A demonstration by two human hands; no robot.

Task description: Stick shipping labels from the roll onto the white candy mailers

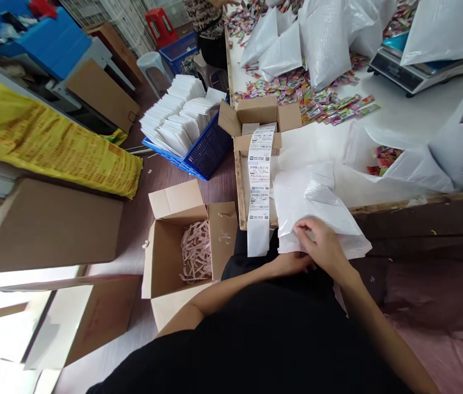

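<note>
A white plastic mailing bag [297, 200] lies flat at the table's front edge, its near end hanging over my lap. My right hand [322, 243] is closed over the near edge of this bag, thumb and forefinger pinched together on the plastic. Just below it, my left hand [291, 264] grips the same edge from underneath, with its fingertips partly hidden. To the left of the bag, a strip of printed shipping labels [260, 175] runs out of a small open carton [257, 112] and hangs over the table edge.
On the floor to the left stands an open cardboard box [168, 257] with pink paper strips. Behind it is a blue basket [210, 148] of white packets. Small colourful packets [334, 106], full white bags [324, 44] and a scale [399, 71] are on the table.
</note>
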